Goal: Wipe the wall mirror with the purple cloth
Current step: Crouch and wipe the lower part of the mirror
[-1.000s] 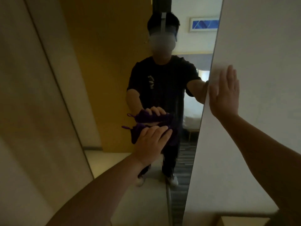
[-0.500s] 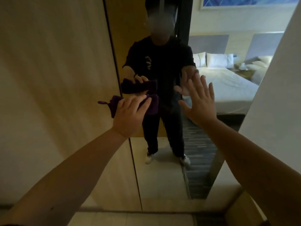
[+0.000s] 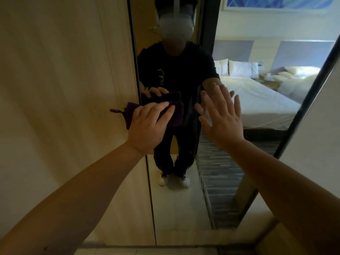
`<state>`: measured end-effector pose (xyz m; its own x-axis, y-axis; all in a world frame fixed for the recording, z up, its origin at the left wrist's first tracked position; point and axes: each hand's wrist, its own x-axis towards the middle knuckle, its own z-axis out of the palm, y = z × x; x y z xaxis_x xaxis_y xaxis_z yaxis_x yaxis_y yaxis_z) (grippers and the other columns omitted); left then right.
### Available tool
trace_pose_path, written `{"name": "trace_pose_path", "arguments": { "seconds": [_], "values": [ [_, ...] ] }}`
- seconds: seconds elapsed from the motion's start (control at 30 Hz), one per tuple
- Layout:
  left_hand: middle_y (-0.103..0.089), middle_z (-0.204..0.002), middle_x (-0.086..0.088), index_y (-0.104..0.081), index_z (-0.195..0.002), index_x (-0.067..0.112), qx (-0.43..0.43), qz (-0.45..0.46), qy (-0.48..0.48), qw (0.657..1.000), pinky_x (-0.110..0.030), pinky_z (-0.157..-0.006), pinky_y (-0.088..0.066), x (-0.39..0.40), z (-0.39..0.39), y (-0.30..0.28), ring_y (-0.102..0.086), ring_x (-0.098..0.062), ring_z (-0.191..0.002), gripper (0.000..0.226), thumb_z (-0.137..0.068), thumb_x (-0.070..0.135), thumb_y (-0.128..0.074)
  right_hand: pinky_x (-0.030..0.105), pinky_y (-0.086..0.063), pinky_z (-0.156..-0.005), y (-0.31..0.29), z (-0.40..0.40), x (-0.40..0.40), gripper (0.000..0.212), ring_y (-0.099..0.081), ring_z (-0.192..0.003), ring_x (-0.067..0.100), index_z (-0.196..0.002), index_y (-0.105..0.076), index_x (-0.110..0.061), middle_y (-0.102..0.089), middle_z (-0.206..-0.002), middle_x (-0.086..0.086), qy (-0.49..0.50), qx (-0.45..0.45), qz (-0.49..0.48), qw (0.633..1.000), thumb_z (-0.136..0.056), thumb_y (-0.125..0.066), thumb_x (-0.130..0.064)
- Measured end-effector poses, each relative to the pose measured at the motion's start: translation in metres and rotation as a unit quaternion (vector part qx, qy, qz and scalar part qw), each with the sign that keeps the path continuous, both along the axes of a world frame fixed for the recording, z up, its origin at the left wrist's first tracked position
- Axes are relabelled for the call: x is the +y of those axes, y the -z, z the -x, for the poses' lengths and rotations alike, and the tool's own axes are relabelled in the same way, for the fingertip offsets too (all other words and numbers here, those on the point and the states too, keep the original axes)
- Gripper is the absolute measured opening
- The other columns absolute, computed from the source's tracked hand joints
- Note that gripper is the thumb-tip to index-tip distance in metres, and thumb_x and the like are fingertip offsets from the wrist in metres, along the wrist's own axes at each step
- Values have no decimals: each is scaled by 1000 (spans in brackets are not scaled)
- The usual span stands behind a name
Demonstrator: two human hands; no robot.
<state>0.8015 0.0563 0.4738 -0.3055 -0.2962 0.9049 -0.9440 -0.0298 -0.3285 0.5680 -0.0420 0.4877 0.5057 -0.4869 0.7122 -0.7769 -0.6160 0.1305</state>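
Purple cloth (image 3: 174, 115) under left hand (image 3: 149, 126) on mirror (image 3: 184, 199); right hand (image 3: 222, 118) beside.

The wall mirror (image 3: 230, 162) was smooth, glossy glass, bright with clean reflections, and a thin dark frame ran along its right edge at 3 o'clock. The purple cloth (image 3: 176, 115) pressed against it looked soft, matt and napped, like terry or microfibre, with a small sewn loop (image 3: 115, 111) of the same fabric at 9 o'clock. The wall panel (image 3: 64, 89) at 9 o'clock of the mirror was pale wood-grain laminate with a dull satin finish. Reflected in the glass, the bed (image 3: 257, 100) showed matt white cloth, faintly creased.
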Motion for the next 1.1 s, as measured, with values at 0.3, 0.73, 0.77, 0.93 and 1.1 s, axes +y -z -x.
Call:
{"name": "trace_pose_path", "arguments": {
  "seconds": [0.3, 0.73, 0.77, 0.93, 1.1],
  "values": [
    [-65, -125, -8, -63, -129, 15, -28, 101, -1, 995, -46, -89, -45, -22, 5, 81, -59, -29, -111, 30, -103, 17, -47, 54, 4, -122, 97, 5, -12, 65, 14, -152, 24, -159, -15, -22, 15, -162, -2, -28, -84, 85, 992, -104, -39, -47],
    [-57, -130, -7, -63, -130, 14, -34, 213, -16, 976, -44, -93, -38, -32, 7, 134, -50, -27, -115, 50, -84, 24, -80, 46, 12, -121, 117, -14, -44, 67, 9, -153, 27, -158, -15, -20, 0, -167, 9, 27, -169, 146, 974, -102, -25, -55],
    [-56, -131, -6, -62, -131, 15, -37, 221, -19, 974, -43, -93, -38, -33, 8, 131, -50, -27, -115, 50, -84, 25, -80, 48, 9, -122, 118, -14, -48, 66, 8, -153, 28, -158, -16, -19, -2, -167, 9, 23, -173, 148, 973, -103, -26, -55],
    [-48, -134, -2, -60, -133, 17, -51, 230, -15, 972, -45, -95, -38, -48, 7, 112, -49, -27, -118, 51, -86, 25, -78, 48, 7, -122, 123, -19, -62, 66, 10, -152, 28, -158, -8, -18, 2, -166, 10, 55, -167, 178, 968, -104, -17, -55],
    [-55, -133, -7, -58, -135, 15, -65, 230, -19, 971, -45, -95, -37, -51, 20, 59, -48, -29, -119, 51, -88, 26, -75, 51, 4, -122, 123, -19, -66, 66, 11, -152, 28, -158, -5, -17, 3, -166, 11, 56, -165, 188, 966, -104, -17, -53]
  ]
}}
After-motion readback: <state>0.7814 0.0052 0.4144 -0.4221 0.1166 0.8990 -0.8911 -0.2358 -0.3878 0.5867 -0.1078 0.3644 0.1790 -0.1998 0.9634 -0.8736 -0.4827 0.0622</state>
